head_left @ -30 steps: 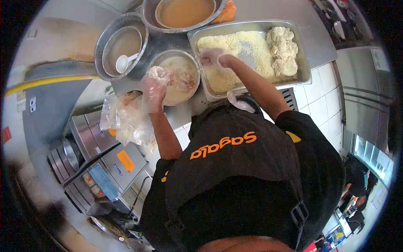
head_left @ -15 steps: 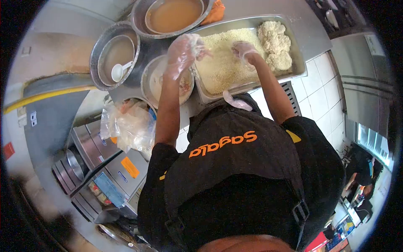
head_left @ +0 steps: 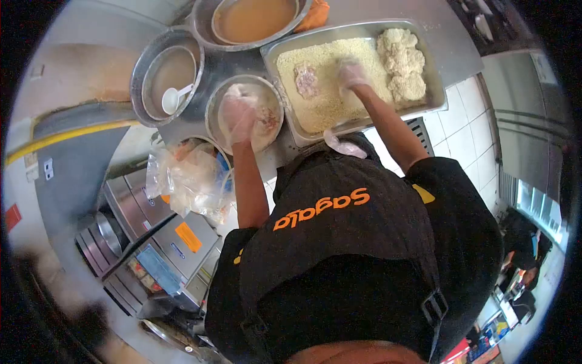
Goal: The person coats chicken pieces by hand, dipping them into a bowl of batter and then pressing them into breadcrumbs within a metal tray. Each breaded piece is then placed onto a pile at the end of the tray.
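Note:
Both my hands wear clear plastic gloves. My left hand [head_left: 238,115] is over the round metal bowl [head_left: 212,134], which holds a pale wet mix with some pinkish bits. White coating clings to that glove, and its fingers cannot be made out. In the steel tray [head_left: 357,127], my right hand [head_left: 353,74] is low over the pale yellow crumbs [head_left: 324,112], its fingers smeared by motion. A flat pinkish piece of raw meat [head_left: 307,82] lies on the crumbs to its left. Several crumb-coated pieces [head_left: 401,64] are heaped at the tray's right end.
Two metal basins stand behind the bowl: one with brown liquid [head_left: 254,21], one with cloudy liquid and a white scoop [head_left: 172,100]. An orange cloth [head_left: 314,15] lies by the tray. A plastic bag [head_left: 191,179] hangs near my left forearm.
My left hand has moved left and down from the tray to the bowl. The raw meat now lies on the crumbs. My right hand stays over the crumbs, shifted slightly.

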Tool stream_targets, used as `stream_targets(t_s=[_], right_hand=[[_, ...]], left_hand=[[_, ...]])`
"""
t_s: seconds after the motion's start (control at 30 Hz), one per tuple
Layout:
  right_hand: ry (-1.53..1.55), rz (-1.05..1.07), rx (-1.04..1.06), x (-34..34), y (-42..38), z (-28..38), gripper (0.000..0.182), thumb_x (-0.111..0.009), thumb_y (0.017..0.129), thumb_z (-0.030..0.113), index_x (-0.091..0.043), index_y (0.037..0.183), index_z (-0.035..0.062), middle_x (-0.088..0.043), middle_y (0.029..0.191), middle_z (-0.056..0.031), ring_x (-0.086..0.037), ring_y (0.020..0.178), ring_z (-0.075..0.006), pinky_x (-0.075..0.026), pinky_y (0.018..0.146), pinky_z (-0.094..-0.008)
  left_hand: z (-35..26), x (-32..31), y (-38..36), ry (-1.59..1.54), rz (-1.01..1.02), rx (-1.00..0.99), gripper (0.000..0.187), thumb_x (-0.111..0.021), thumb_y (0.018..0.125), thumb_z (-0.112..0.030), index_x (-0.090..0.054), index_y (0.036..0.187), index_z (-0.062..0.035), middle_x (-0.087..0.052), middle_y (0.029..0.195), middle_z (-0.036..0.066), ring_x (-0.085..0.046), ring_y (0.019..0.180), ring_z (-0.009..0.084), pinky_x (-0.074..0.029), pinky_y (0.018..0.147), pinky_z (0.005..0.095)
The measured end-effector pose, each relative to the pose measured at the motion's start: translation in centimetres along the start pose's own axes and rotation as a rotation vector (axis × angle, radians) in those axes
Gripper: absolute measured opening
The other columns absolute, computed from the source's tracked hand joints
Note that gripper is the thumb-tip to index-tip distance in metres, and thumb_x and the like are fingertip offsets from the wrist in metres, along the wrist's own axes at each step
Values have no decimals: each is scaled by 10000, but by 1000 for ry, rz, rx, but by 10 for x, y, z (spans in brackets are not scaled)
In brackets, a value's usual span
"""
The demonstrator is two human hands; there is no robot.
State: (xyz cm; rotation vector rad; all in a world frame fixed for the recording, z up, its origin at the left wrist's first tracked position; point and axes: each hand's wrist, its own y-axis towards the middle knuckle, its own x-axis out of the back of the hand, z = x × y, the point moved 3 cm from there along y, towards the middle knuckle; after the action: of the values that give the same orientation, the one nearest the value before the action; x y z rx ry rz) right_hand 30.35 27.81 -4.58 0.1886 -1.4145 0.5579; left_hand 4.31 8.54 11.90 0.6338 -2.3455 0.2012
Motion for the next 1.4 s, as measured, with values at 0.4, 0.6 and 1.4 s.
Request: stream_targets(t_s=[0.4, 0.6, 1.4], right_hand=[[1042, 778, -159, 51, -94, 50, 412, -465, 845, 214, -434, 1235, 83, -537, 1088, -142, -531, 755, -197, -460, 623, -295], [989, 772, 263, -11, -79, 109, 486, -490, 754, 24, -430, 1233, 79, -493, 1195, -97, -443, 1104, -190, -307, 968, -306], [-34, -17, 475, 38, -34, 140, 485, -431, 814, 449, -514, 1105, 70, -524, 1092, -141, -440, 1069, -305, -266, 969, -442]], left_hand=[[114, -75, -14, 855, 814, -276, 289, -546, 724, -286, -607, 848, -32, -609, 828, 153, -585, 763, 277, -453, 691, 353], [188, -133, 1, 882, 713, -206, 274, -525, 693, -262, -628, 798, -32, -610, 830, 171, -589, 742, 299, -458, 655, 379], [153, -39, -13, 377, 167, -94, 122, -534, 733, -71, -550, 854, -73, -599, 822, 50, -574, 756, 149, -436, 619, 286]])
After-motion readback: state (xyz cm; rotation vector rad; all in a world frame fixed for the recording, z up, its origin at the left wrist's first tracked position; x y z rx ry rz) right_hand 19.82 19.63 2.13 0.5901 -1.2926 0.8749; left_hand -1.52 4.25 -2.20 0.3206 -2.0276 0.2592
